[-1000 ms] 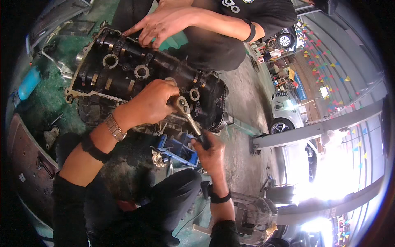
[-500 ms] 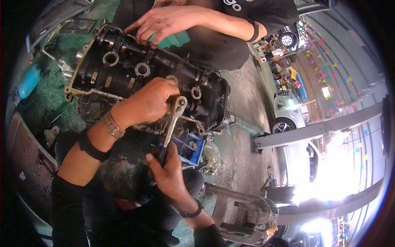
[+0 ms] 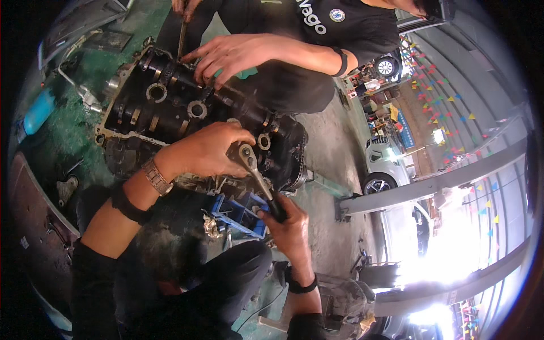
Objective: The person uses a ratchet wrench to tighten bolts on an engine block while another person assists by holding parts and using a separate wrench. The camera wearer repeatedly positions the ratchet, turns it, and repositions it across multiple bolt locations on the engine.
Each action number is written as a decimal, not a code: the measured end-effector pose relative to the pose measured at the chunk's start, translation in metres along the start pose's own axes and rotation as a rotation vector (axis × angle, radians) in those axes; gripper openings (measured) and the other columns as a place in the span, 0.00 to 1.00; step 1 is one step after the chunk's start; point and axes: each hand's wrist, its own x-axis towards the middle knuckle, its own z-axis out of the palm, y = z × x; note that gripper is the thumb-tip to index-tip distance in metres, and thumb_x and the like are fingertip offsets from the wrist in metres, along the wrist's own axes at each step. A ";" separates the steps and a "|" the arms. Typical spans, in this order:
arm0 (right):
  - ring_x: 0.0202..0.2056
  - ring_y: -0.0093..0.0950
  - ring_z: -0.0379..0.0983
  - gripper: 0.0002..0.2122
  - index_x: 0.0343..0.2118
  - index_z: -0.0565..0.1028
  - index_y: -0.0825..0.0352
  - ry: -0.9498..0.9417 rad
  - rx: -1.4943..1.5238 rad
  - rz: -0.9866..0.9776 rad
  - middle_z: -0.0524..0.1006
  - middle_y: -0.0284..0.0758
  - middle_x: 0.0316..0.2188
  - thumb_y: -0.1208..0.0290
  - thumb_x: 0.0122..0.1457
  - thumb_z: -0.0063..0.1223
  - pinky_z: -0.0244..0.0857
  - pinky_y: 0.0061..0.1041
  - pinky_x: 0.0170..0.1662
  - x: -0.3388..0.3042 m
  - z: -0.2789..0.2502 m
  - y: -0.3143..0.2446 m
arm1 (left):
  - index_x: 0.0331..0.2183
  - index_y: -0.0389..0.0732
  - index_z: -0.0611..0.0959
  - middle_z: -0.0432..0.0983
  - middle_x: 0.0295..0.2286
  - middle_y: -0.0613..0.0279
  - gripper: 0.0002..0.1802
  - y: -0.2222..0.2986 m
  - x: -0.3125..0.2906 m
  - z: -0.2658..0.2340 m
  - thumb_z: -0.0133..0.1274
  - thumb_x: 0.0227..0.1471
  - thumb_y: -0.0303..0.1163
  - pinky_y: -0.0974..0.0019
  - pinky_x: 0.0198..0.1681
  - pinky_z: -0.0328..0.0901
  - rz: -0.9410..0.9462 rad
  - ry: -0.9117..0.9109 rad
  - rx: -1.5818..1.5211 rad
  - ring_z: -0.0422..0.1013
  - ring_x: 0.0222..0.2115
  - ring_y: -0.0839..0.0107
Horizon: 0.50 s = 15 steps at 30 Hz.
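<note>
Right hand (image 3: 289, 226) wrapped round a black-handled silver ratchet (image 3: 262, 182), left hand (image 3: 209, 150) curled by its head, can't tell what's pinched. Black cloth shirt (image 3: 362, 34) opposite: white lettering (image 3: 311, 17), round badge (image 3: 337, 15).

On the black shirt (image 3: 371, 39) across from you stand white lettering (image 3: 311, 16) and a round badge (image 3: 337, 15); the blue banner (image 3: 406, 130), far right, is unreadably small.

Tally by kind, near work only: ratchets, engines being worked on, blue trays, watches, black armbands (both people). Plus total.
Ratchet: 1
Engine: 1
Blue tray: 1
Watch: 1
Black armbands: 3
Total: 7
</note>
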 end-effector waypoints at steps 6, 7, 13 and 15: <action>0.29 0.37 0.77 0.19 0.39 0.77 0.73 0.093 -0.151 -0.104 0.78 0.45 0.29 0.73 0.44 0.71 0.70 0.31 0.33 0.038 -0.013 0.031 | 0.39 0.31 0.81 0.71 0.29 0.51 0.21 0.009 0.000 0.003 0.66 0.46 0.34 0.57 0.36 0.64 -0.120 -0.012 -0.002 0.69 0.32 0.57; 0.29 0.35 0.77 0.20 0.40 0.77 0.74 0.101 -0.192 -0.116 0.78 0.45 0.29 0.73 0.43 0.71 0.70 0.29 0.33 0.046 -0.014 0.035 | 0.38 0.31 0.81 0.71 0.29 0.51 0.20 0.010 0.000 0.003 0.66 0.46 0.34 0.56 0.36 0.64 -0.121 -0.018 0.021 0.69 0.32 0.57; 0.29 0.38 0.77 0.18 0.37 0.78 0.76 0.140 -0.139 -0.255 0.78 0.46 0.31 0.72 0.44 0.70 0.70 0.30 0.34 0.080 -0.012 0.049 | 0.37 0.31 0.82 0.70 0.30 0.50 0.19 0.010 0.001 0.003 0.65 0.46 0.34 0.54 0.37 0.63 -0.115 -0.003 0.054 0.68 0.32 0.56; 0.29 0.38 0.77 0.18 0.37 0.79 0.76 0.157 -0.144 -0.259 0.79 0.45 0.30 0.73 0.44 0.70 0.69 0.30 0.34 0.079 -0.010 0.050 | 0.37 0.31 0.82 0.71 0.30 0.50 0.19 0.010 0.001 0.004 0.65 0.46 0.34 0.54 0.37 0.64 -0.102 0.007 0.060 0.68 0.32 0.55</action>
